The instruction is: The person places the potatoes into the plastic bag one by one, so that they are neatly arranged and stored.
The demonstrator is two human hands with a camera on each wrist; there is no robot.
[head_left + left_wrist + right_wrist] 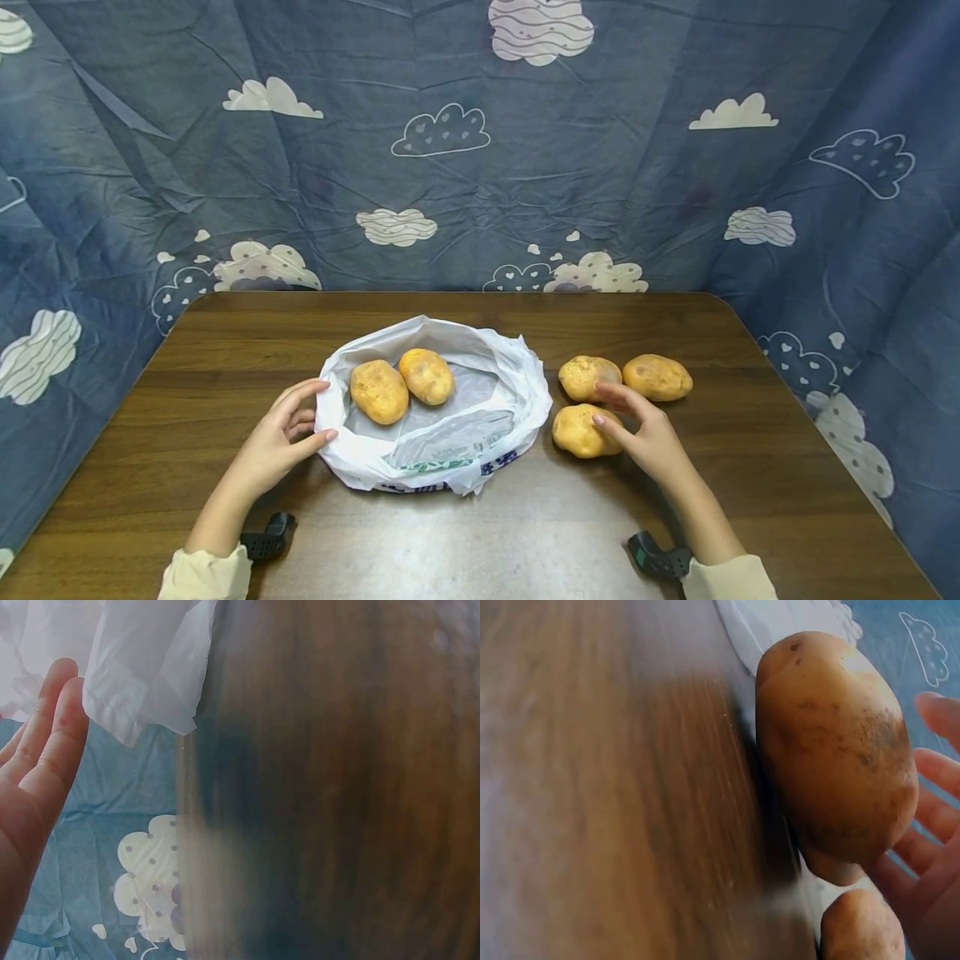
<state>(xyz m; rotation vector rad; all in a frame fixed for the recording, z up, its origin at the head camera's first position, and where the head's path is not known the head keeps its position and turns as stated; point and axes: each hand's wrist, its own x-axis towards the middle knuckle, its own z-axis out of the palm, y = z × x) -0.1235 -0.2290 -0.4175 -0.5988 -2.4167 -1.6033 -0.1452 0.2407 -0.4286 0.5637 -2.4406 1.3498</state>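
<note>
A white plastic bag (528, 379) lies rolled open on the table, holding two potatoes, a larger one (379, 392) and a smaller one (427, 377). My left hand (273, 442) is at the bag's left rim, its fingers spread and fairly straight; the left wrist view shows the fingertips against the white plastic. To the bag's right, my right hand (651, 437) reaches over the nearest potato (585, 432) with thumb and fingers apart. Behind it sit a second potato (581, 377) and a third (658, 377). In the right wrist view the fingers are extended beside a large potato (832, 742), not curled round it.
The brown wooden table (465, 550) has its far edge against a blue curtain (450, 192) printed with clouds. A black strap device sits on each wrist. Printed green and blue markings show on the bag's front.
</note>
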